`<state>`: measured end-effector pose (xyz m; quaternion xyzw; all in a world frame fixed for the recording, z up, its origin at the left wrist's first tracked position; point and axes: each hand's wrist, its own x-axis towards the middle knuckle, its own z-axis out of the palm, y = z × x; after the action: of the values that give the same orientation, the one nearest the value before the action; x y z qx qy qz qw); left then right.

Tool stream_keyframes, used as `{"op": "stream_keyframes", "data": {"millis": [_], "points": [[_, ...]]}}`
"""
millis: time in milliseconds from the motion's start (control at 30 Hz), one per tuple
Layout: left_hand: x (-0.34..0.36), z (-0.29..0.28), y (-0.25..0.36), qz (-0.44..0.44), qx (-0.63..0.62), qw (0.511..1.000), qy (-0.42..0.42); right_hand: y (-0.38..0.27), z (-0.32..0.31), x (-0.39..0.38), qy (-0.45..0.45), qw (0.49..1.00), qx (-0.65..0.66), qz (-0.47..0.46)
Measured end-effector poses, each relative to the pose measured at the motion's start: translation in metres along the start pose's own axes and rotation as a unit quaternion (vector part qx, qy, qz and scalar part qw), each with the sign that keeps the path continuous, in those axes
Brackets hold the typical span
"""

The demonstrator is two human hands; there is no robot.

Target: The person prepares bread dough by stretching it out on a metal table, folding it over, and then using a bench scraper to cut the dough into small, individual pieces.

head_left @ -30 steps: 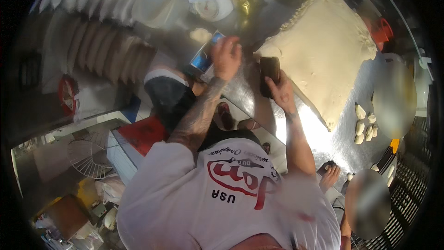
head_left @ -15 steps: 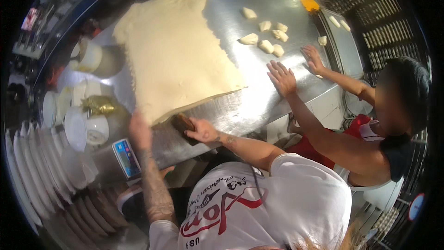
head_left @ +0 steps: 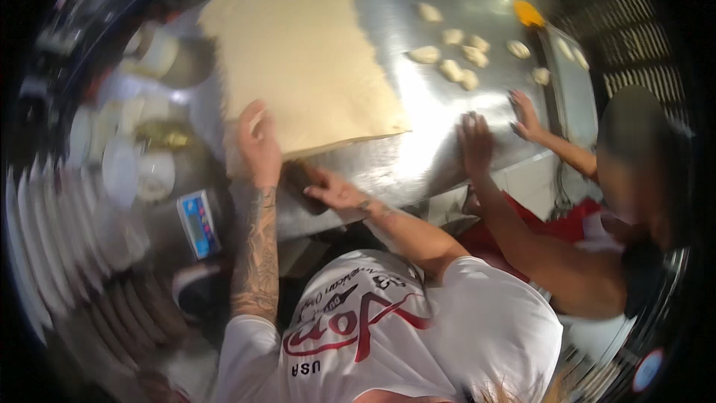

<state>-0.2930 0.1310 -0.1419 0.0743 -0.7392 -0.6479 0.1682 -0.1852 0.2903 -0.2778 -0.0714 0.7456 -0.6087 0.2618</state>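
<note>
A large pale sheet of dough [head_left: 313, 67] covers much of the steel table [head_left: 365, 172], its near edge cut fairly straight. My left hand [head_left: 259, 145], loosely curled with thumb and finger apart, is over the dough's near left part; nothing shows in it. Just right of it, at the near edge of the dough, my right hand [head_left: 335, 190] grips a dark brown, wooden-looking hand tool [head_left: 306, 185]. Its working end is blurred and partly hidden, so its exact kind is unclear.
Several small dough pieces [head_left: 468, 56] lie on the right side, near an orange scraper-like piece [head_left: 528, 13]. A co-worker's hands [head_left: 476, 142] rest there too. At left are a digital scale [head_left: 198, 224], white tubs [head_left: 155, 177] and stacked pale plates or trays [head_left: 56, 246].
My left hand has moved from the dough's near left corner up over the sheet. My right hand stays on the brown tool near the edge. The co-worker's hands have shifted slightly.
</note>
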Motion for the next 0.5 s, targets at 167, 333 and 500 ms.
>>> {"op": "stream_keyframes", "data": {"millis": [167,333,500], "points": [[-0.06,-0.119,-0.075,-0.213,0.213,0.943,0.139,-0.103,-0.071,-0.004,-0.002,0.974,-0.226,0.004],[-0.081,-0.083,-0.127,-0.165,0.043,0.97,0.176,-0.201,-0.048,0.063,-0.064,0.861,-0.463,-0.2],[-0.084,-0.073,-0.116,-0.186,0.068,0.947,0.252,-0.204,-0.004,0.128,-0.163,0.78,-0.537,-0.278]]}}
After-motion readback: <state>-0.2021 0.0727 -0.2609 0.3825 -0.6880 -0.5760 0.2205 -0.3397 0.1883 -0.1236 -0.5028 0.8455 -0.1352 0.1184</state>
